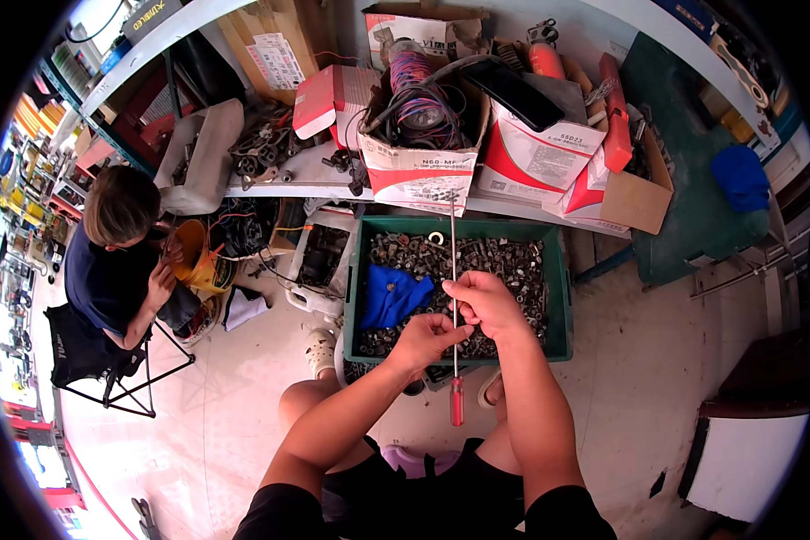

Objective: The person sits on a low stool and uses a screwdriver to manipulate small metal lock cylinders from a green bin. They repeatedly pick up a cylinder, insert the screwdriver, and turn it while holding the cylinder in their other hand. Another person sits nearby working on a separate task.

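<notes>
A long, thin-shafted screwdriver (457, 401) with a red see-through handle stands nearly upright in front of me, handle toward my lap. Both my hands are closed at its shaft. My left hand (426, 342) pinches it lower down, thumb across the metal. Higher up, the curled fingers of my right hand (488, 306) meet the same shaft. Whether either hand also holds a small part, I cannot tell. Beneath them sits a green bin (562, 310) full of nuts and small metal parts (504, 261). A blue cloth (394, 295) lies on the parts at the left.
Behind the bin, a shelf (319, 180) bears open cartons (423, 175), a bundle of wires (414, 94) and a black phone-like slab (515, 94). At left, a seated person (117, 243) bends over a yellow bucket (193, 256). A green board (693, 198) stands right.
</notes>
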`<state>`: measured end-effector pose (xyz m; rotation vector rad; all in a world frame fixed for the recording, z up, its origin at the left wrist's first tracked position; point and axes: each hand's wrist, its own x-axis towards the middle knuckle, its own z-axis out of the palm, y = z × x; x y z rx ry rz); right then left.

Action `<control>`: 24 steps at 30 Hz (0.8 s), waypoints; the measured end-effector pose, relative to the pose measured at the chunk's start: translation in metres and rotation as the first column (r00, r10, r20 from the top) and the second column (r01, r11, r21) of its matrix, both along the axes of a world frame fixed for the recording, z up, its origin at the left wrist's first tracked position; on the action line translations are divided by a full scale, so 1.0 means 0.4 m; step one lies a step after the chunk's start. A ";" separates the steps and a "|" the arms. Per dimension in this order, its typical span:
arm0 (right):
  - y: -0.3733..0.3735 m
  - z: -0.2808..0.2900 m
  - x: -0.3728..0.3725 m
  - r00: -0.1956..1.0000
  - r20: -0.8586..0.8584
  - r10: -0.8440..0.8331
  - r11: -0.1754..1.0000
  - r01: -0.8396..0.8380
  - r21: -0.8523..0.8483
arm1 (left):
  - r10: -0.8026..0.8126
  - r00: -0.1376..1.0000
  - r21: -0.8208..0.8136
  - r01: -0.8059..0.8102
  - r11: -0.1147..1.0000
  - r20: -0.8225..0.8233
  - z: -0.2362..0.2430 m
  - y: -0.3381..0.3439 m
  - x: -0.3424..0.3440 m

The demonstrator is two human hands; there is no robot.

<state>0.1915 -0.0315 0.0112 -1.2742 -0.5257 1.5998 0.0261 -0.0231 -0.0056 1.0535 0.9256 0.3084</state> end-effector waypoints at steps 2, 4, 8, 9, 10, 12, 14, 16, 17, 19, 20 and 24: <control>0.003 -0.006 -0.006 1.000 0.016 -0.008 1.000 0.008 -0.013 | 0.036 0.999 0.053 -0.035 0.998 -0.004 -0.015 0.000 -0.005; 0.008 -0.008 -0.011 0.999 0.045 -0.020 0.999 0.021 -0.026 | 0.050 0.999 0.060 -0.050 0.997 -0.007 -0.023 0.002 -0.007; 0.017 -0.034 -0.014 0.998 0.060 0.017 1.000 -0.017 -0.014 | 0.069 0.998 0.077 -0.069 0.995 -0.005 -0.028 0.006 -0.008; 0.022 -0.030 -0.015 0.998 0.049 0.035 0.999 -0.035 -0.003 | 0.052 0.999 0.088 -0.052 0.995 -0.006 -0.032 0.008 -0.011; 0.025 -0.024 -0.017 0.998 0.038 0.053 0.999 -0.053 0.008 | 0.035 0.999 0.098 -0.034 0.995 -0.007 -0.039 0.009 -0.017; 0.020 -0.006 -0.020 0.994 0.082 0.073 0.997 -0.074 0.008 | 0.009 1.000 0.121 -0.006 0.993 -0.021 -0.046 0.013 -0.023; 0.021 -0.014 -0.022 0.988 0.134 0.083 0.996 -0.086 0.017 | -0.007 0.999 0.145 0.014 0.989 -0.049 -0.051 0.016 -0.025; 0.028 -0.035 -0.023 0.977 0.197 0.080 0.995 -0.089 0.040 | -0.010 0.999 0.213 0.020 0.977 -0.050 -0.083 0.020 -0.024; 0.030 -0.044 -0.023 0.969 0.237 0.071 0.995 -0.085 0.048 | -0.010 0.999 0.246 0.022 0.969 -0.051 -0.098 0.021 -0.024; 0.034 -0.051 -0.024 0.947 0.317 0.049 0.996 -0.071 0.059 | -0.015 0.997 0.175 0.029 0.984 -0.082 -0.071 0.021 -0.017; 0.035 -0.054 -0.023 0.945 0.325 0.037 0.996 -0.061 0.063 | -0.018 0.995 0.139 0.031 0.990 -0.098 -0.058 0.023 -0.013; 0.037 -0.066 -0.028 0.937 0.348 -0.007 0.998 -0.017 0.067 | -0.033 0.993 0.101 0.045 0.994 -0.113 -0.046 0.029 -0.009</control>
